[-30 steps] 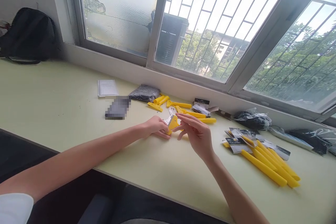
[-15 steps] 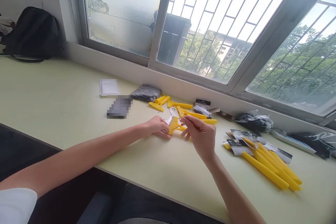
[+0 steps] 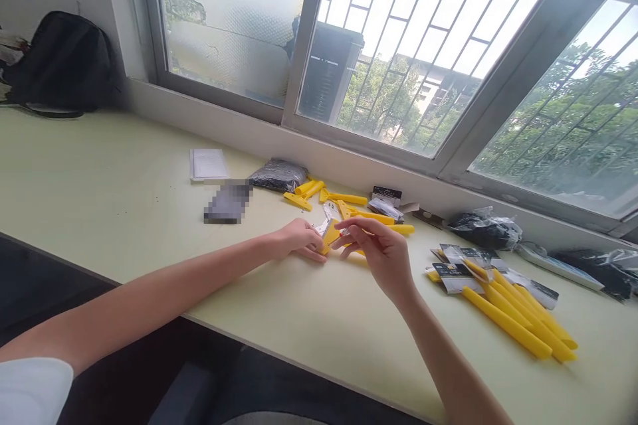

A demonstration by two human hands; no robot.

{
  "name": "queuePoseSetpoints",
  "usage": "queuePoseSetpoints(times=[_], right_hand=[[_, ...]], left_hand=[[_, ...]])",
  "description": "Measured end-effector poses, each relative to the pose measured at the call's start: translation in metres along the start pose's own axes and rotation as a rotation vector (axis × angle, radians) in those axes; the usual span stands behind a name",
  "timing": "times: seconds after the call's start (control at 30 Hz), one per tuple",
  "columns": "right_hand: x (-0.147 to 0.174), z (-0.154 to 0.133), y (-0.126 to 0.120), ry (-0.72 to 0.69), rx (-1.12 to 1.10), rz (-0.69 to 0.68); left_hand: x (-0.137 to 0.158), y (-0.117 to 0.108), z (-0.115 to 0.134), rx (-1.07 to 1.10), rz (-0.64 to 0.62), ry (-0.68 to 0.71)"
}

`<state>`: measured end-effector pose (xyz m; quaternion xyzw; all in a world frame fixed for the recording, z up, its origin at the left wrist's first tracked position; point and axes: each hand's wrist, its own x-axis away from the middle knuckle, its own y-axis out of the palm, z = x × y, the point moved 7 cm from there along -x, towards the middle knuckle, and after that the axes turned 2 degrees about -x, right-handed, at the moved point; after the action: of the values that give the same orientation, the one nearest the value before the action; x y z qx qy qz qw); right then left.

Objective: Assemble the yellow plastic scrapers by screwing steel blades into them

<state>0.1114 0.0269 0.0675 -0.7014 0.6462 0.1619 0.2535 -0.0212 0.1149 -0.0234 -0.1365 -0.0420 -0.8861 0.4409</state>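
My left hand (image 3: 302,239) is closed around the edge of a yellow scraper (image 3: 330,234), holding its wide head just above the table. The scraper's handle runs to the right, partly hidden behind my other hand. My right hand (image 3: 381,249) pinches a small screwdriver (image 3: 341,234) with a bit of red on it; the fingers cover most of it. Its thin tip points at the scraper head. Just behind my hands lie several more yellow scrapers (image 3: 371,216) and a small white sheet with dark marks (image 3: 329,210).
Several yellow scrapers with black-and-white cards (image 3: 518,319) are piled at the right. A grey plastic bag (image 3: 279,174), a blurred dark flat object (image 3: 228,202) and a clear packet (image 3: 208,164) lie left of centre. Black bagged items (image 3: 486,231) sit along the window wall.
My right hand has shifted slightly and its fingers have spread and curled differently around the screwdriver. My left hand keeps its hold on the scraper.
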Motion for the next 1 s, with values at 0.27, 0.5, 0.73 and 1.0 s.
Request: queuePoseSetpoints(times=[0.27,0.5,0.73,1.0], right_hand=[[-0.008,0.000,-0.001,-0.008,0.066,0.073],[-0.011,-0.001,0.001,-0.051,0.195,0.136],[-0.008,-0.004,-0.004,-0.135,0.337,0.208],[0.002,-0.005,-0.003,-0.272,0.540,0.367]], left_hand=[[-0.009,-0.003,-0.008,-0.035,0.016,-0.009],[-0.007,0.000,-0.008,-0.044,0.003,0.006],[-0.003,0.003,-0.005,-0.048,0.013,0.011],[-0.002,0.004,-0.004,-0.053,0.026,0.033]])
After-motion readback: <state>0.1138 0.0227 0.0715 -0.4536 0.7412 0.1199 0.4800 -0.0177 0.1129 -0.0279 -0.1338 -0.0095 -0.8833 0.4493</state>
